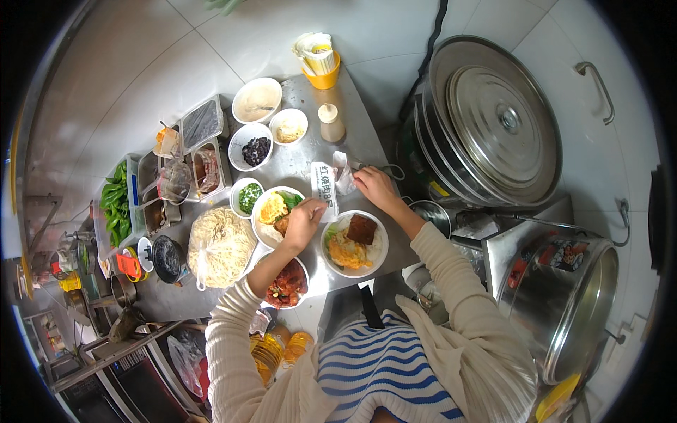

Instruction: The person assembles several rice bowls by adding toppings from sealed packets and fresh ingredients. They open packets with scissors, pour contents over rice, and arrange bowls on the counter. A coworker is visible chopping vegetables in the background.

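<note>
The person stood over a steel table crowded with food, and the step in hand looked like dressing bowls. The left hand hovered low over the rim of a white bowl holding yellow egg and greens, its fingers bunched narrow as if pinching a bit of topping; what they held, if anything, could not be told. The right hand rested at the far edge of the table, fingers curled near a pair of scissors and a crumpled clear wrapper; whether it gripped either could not be told. Just in front of the person sat a second white bowl with a dark brown slab, shredded orange-yellow topping and a green leaf. By my judgement, the next move called for a steady pinch and a short carry between the two bowls.

A narrow white packet with dark print lay between the hands, upright on the table. Farther back stood a small tan bottle and an orange cup stuffed with pale wrapped sticks. A clear bag of noodles lay at the left.
</note>
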{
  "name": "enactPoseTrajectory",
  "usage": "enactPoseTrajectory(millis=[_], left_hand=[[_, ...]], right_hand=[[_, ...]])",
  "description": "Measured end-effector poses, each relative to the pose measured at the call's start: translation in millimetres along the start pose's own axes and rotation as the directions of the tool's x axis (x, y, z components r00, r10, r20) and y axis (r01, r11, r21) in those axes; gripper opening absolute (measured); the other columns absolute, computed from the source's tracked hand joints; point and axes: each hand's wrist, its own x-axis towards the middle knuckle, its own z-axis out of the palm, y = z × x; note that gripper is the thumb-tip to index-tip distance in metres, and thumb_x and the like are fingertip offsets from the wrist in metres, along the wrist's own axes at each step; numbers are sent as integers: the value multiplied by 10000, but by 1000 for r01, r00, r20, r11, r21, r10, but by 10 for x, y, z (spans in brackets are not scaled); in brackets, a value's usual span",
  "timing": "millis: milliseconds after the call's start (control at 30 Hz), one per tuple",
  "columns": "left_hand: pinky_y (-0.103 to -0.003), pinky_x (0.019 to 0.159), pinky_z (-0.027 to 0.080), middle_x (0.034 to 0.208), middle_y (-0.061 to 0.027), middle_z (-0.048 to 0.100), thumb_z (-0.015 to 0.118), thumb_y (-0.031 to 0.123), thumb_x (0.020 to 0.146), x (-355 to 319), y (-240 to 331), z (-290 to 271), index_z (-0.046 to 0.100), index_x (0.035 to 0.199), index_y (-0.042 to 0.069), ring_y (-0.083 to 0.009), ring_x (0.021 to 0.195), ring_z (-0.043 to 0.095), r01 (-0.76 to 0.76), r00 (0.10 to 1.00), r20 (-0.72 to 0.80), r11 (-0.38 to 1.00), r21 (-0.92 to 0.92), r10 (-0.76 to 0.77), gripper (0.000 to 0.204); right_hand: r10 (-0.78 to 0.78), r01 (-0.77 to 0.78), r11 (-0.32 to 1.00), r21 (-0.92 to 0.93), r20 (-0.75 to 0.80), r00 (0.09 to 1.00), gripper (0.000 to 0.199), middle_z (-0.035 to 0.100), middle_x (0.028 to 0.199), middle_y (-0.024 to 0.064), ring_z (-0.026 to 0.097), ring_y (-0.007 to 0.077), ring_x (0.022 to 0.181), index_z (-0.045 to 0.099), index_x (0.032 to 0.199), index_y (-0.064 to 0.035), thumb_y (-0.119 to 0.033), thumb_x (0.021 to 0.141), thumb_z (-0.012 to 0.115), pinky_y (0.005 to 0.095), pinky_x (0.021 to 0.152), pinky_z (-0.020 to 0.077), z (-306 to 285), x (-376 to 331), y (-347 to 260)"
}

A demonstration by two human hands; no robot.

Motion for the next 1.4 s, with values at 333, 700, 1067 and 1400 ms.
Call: enactPoseTrajectory(millis=[333, 700, 1067, 1400], left_hand=[[-312, 660, 505, 1117, -192, 515, 671, -98, 700, 115, -209, 132, 421, 1259, 15, -258, 786, 598, 79, 997, -15, 987, 138, -78, 623], [-433, 836, 477, 1040, -257, 604, 667, 32, 730, 688, -647, 579, 484, 1203, -14, -406, 995, 586, 180, 979, -101, 983, 27, -177, 509], [-436, 700, 512, 753, -233, 634, 703, 142, 685, 734, -600, 580, 650, 778, -26, -397, 767, 632, 326, 939, -193, 915, 238, -285, 199], [-436, 699, 482, 767, -204, 630, 730, 189, 749, 178, 322, 69, 657, 836, -30, -344, 744, 603, 202, 928, -343, 969, 143, -143, 246]], right_hand=[[45, -45, 993, 106, -1, 999, 111, 629, 818, 133, 614, 332, 744, 594, 897, -47, -136, 834, 620, 402, 629, 479, -33, 55, 22], [12, 1, 994, 106, -120, 993, 102, 626, 874, 133, 611, 352, 758, 585, 936, -40, -84, 843, 582, 406, 639, 492, -27, -97, 12], [54, -26, 982, 188, -142, 988, 88, 613, 831, 148, 610, 339, 743, 604, 892, -27, -56, 812, 628, 375, 618, 481, -20, -162, 47], [-152, 199, 973, 117, -323, 934, 100, 565, 797, 136, 541, 326, 749, 517, 889, -6, -9, 818, 587, 402, 678, 439, -862, 48, -451]])
